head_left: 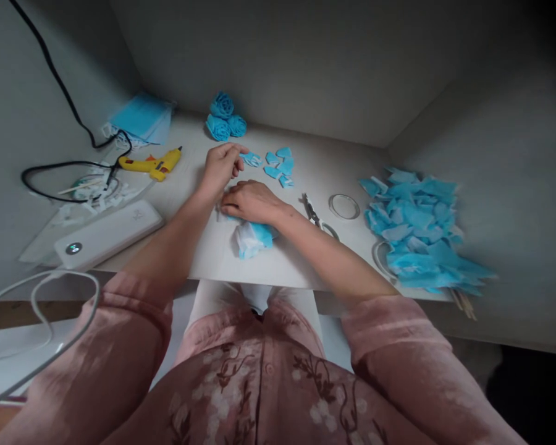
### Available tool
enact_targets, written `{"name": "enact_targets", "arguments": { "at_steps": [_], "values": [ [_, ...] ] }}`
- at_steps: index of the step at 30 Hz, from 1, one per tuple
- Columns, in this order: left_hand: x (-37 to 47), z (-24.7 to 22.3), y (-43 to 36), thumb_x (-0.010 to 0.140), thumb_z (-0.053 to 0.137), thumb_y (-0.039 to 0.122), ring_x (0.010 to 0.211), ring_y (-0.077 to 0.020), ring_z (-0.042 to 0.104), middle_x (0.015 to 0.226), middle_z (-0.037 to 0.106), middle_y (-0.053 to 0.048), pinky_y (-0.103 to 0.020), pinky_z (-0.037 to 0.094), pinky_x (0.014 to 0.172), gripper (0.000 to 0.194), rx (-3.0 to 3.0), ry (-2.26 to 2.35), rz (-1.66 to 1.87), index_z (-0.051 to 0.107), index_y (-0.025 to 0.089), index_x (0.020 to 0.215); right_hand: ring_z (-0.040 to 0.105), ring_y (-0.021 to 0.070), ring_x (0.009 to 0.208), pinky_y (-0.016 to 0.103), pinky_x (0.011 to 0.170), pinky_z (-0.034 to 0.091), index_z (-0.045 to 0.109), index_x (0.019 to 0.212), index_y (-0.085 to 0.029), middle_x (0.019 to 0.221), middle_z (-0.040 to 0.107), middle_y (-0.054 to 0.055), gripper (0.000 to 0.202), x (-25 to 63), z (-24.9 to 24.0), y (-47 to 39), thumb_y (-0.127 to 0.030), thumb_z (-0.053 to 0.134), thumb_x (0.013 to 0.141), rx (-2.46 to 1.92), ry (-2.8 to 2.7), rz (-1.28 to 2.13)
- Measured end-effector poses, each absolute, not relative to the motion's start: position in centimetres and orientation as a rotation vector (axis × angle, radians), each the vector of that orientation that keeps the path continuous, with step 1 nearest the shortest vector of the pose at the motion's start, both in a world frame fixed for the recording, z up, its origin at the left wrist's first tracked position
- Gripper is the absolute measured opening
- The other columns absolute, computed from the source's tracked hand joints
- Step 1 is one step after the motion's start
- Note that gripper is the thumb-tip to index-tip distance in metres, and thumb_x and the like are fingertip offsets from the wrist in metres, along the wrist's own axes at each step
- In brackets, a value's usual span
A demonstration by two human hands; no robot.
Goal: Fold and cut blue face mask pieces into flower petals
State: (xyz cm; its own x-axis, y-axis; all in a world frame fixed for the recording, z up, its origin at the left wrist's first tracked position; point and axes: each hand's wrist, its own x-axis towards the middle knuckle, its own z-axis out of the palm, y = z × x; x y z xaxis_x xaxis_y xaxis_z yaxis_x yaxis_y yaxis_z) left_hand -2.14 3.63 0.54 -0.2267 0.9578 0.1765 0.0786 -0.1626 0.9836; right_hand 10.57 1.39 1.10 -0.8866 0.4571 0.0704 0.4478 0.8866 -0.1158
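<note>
My left hand [222, 165] is over the middle of the table with its fingers curled in; whatever they may hold is hidden. Just past its fingertips lies a small bunch of blue and white fabric bits [252, 159]. Lower and to the right, my right hand [252, 201] is low over the tabletop, fingers bent down and closed. A blue scrap of fabric [231, 217] peeks out under those fingers. Nearer me, a crumpled stack of blue and white fabric pieces [254, 240] lies below the right wrist. Several small cut blue pieces [280, 165] are spread beyond the hands.
Three blue fabric roses [222, 117] sit at the back. On the left are folded blue masks [141, 117], a yellow glue gun [155, 164], white scraps [104, 194] and a power bank [111, 233]. Scissors [314, 213], a tape roll [344, 206] and a blue fabric heap [412, 222] lie right.
</note>
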Motion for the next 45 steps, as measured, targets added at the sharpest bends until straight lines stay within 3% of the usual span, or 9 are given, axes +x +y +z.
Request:
{"name": "enact_targets", "arguments": {
  "at_steps": [4,8,11,15,20,27,31,34,45],
  "values": [
    [-2.0,0.6,3.5,0.098,0.051,0.03,0.051,-0.0104,0.043,0.061,0.054,0.002,-0.026,0.034,0.054,0.023,1.256,1.342,1.468,0.065,0.02,0.083,0.055,0.018,0.076,0.032,0.071,0.03,0.073,0.078,-0.015,0.08,0.071,0.008,0.035,12.0,0.9,2.1,-0.03,0.049,0.099,-0.857,-2.792,0.28],
    [-1.7,0.7,3.2,0.099,0.052,0.03,0.057,-0.0103,0.052,0.067,0.061,-0.001,-0.023,0.038,0.057,0.023,1.325,1.275,1.431,0.069,0.017,0.091,0.041,0.012,0.063,0.029,0.065,0.029,0.065,0.07,-0.017,0.063,0.051,-0.002,0.033,14.6,0.5,3.3,-0.04,0.057,0.092,-0.932,-2.374,0.755],
    [-1.2,0.7,2.8,0.099,0.055,0.045,0.08,-0.0143,0.067,0.088,0.072,-0.006,-0.023,0.047,0.069,0.033,1.464,1.164,1.318,0.071,0.016,0.105,0.043,0.0114,0.067,0.027,0.067,0.035,0.065,0.074,-0.018,0.067,0.054,-0.003,0.03,16.6,0.4,3.9,-0.048,0.065,0.081,-0.905,-2.022,1.057],
    [-0.6,0.6,2.1,0.088,0.068,0.051,0.105,-0.02,0.07,0.109,0.075,-0.008,-0.027,0.052,0.087,0.049,1.535,0.984,1.179,0.068,0.017,0.124,0.049,0.0116,0.073,0.027,0.072,0.042,0.065,0.075,-0.019,0.074,0.06,-0.002,0.034,18.6,0.8,4.0,-0.051,0.075,0.071,-0.845,-1.821,1.18],
    [-0.1,0.6,1.8,0.069,0.084,0.038,0.089,-0.0179,0.071,0.098,0.074,-0.005,-0.027,0.053,0.083,0.074,1.487,0.926,1.103,0.063,0.017,0.136,0.054,0.0111,0.075,0.028,0.077,0.047,0.065,0.079,-0.02,0.077,0.063,-0.002,0.037,20.4,1.4,4.0,-0.053,0.081,0.072,-0.833,-1.707,1.201],
    [0.8,2.0,1.9,0.065,0.08,0.032,0.09,-0.0186,0.07,0.101,0.073,-0.006,-0.027,0.053,0.08,0.066,1.554,1.004,1.125,0.068,0.017,0.128,0.064,0.0137,0.084,0.03,0.083,0.054,0.073,0.111,-0.021,0.089,0.071,0.001,0.057,21.5,0.8,3.4,-0.068,0.073,0.08,-0.872,-1.596,1.276],
    [1.7,2.3,1.6,0.068,0.078,0.032,0.079,-0.0159,0.065,0.088,0.068,-0.002,-0.025,0.049,0.071,0.066,1.644,1.021,1.085,0.067,0.018,0.131,0.056,0.0121,0.073,0.027,0.071,0.047,0.071,0.095,-0.019,0.075,0.062,-0.003,0.053,21.3,-0.2,3.3,-0.064,0.081,0.069,-0.909,-1.605,1.257],
    [2.1,2.0,1.5,0.068,0.078,0.028,0.071,-0.0127,0.06,0.081,0.063,0.001,-0.023,0.045,0.066,0.065,1.682,1.049,1.103,0.068,0.017,0.131,0.048,0.0107,0.065,0.025,0.063,0.041,0.064,0.08,-0.02,0.068,0.055,-0.004,0.048,21.3,-0.4,3.3,-0.065,0.078,0.07,-0.932,-1.546,1.208],
    [1.1,1.0,0.7,0.078,0.073,0.037,0.076,-0.016,0.063,0.08,0.066,-0.001,-0.028,0.051,0.076,0.051,1.49,1.075,1.228,0.07,0.02,0.126,0.046,0.0108,0.066,0.026,0.064,0.037,0.065,0.082,-0.019,0.07,0.055,-0.003,0.033,21.2,0.4,2.2,-0.052,0.07,0.079,-0.949,-1.542,1.045]
  ]
}}
